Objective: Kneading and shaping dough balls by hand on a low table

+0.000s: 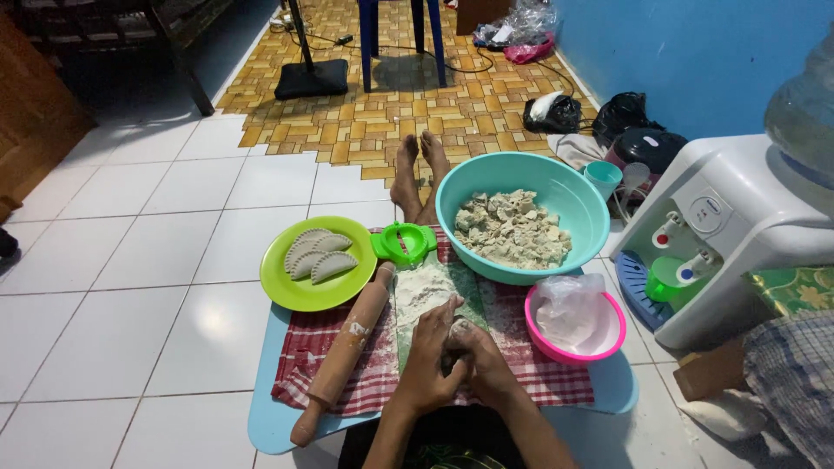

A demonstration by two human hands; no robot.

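My left hand and my right hand are cupped together over the green floured board, pressing a small lump of dough between them. The dough is mostly hidden by my fingers. A wooden rolling pin lies just left of my hands on the red checked cloth. Beyond the board sit a green dumpling press, a green plate with three folded dumplings, and a teal bowl of crumbly dough pieces.
A pink bowl lined with clear plastic sits right of my hands. A white water dispenser stands at the right. My feet stretch out on the tiled floor. A blue mat lies under the cloth.
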